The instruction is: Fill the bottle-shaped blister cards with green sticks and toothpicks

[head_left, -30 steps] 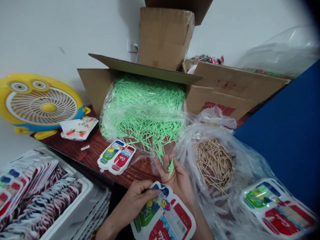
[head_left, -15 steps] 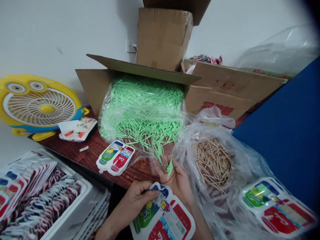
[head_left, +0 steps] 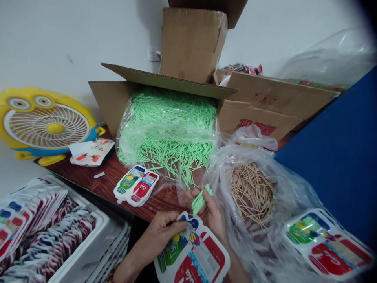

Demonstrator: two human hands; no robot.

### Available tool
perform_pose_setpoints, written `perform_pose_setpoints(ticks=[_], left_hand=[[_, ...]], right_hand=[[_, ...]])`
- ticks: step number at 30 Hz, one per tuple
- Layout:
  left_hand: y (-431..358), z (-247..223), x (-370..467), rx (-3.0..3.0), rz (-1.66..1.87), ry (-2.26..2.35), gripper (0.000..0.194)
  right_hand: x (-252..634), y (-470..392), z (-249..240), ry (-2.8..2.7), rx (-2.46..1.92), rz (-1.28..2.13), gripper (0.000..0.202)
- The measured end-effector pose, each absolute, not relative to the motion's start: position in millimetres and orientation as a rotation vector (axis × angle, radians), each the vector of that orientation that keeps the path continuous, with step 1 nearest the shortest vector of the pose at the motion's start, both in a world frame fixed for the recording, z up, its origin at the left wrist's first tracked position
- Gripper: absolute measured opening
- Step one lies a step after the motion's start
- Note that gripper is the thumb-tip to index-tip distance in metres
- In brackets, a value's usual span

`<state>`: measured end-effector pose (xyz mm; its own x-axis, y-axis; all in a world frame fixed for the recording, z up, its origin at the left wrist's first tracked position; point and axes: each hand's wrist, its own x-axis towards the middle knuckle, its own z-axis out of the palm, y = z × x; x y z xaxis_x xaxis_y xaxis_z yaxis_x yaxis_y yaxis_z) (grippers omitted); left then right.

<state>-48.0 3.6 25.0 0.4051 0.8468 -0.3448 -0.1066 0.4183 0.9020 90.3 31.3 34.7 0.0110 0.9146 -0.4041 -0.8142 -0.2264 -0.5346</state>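
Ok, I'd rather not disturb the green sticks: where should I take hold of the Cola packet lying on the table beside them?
I'd probably pinch the near edge of the Cola packet, coming from the front of the wooden table. The packet lies flat with that edge close to the table's rim, while the green sticks lie beyond its far side.

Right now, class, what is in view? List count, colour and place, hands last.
Wall socket: one, white, back
Fan: one, yellow-blue, left
Table: one, brown, centre
Printed packet: one, white-orange, beside fan
Small strip: one, white, table
Cardboard boxes: several, brown, back
Clear bags: several, colourless, centre and right
Panel: one, blue, right
Basket: at least one, white, lower left
Drink packs: many, multicoloured, basket, table, right, and held
Green sticks: uncountable, green, box, some held
Brown sticks: uncountable, brown, bag
Left hand: one, bare, gripping pack
Right hand: one, bare, holding green sticks
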Motion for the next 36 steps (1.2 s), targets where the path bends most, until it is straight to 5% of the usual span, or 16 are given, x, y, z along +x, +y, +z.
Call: perform_pose_setpoints(ticks=[8,22,36], left_hand=[[5,23,-50,0.920,0.752,0.950,0.025],[10,25,-51,0.942,0.728,0.997,0.029],[22,23,-50,0.851,0.756,0.905,0.024]], right_hand=[[94,19,31,-0.336,-0.928,1.485,0.039],[104,15,26,-0.428,-1.114,1.387,0.034],[103,19,44,-0.600,-0.869,1.725,0.018]])
